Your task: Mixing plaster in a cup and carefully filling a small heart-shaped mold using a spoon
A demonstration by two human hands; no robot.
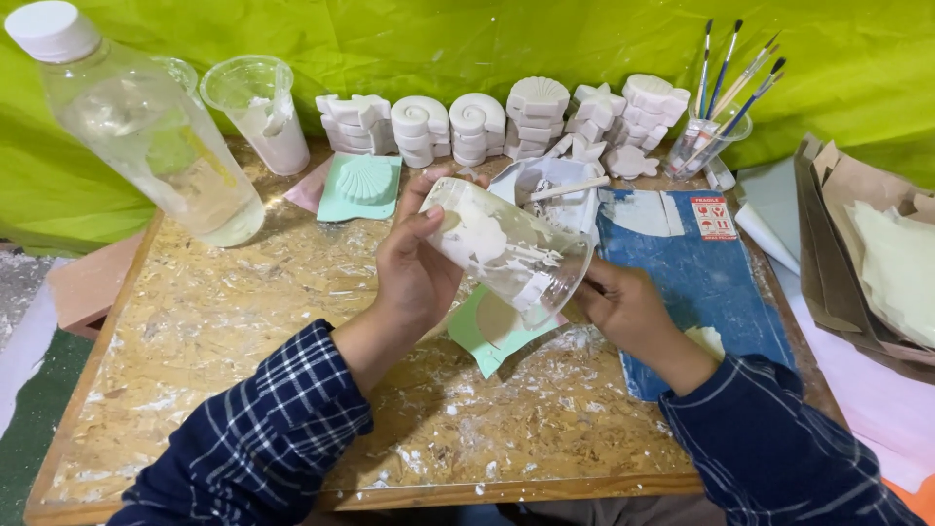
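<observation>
Fingers of our left hand (419, 263) wrap around the base of a clear plastic cup (506, 248) smeared with white plaster, tipped on its side. Our right hand (628, 312) curls its fingers at the cup's rim. Beneath the cup we see a green mould (487, 336) on the chipboard table (243, 321). Farther back stand white plaster shells (477, 122), a water bottle (146, 122) and brushes (730, 73).

We get bright, even, diffuse light w/ a green cast off the backdrop (467, 39). Shadows are soft; the darkest lies on the board (243, 321) under the forearms. Mild glare on the water bottle (146, 127), which looks bulged toward the frame edge. Focus sharp mid-frame, no motion blur.
</observation>
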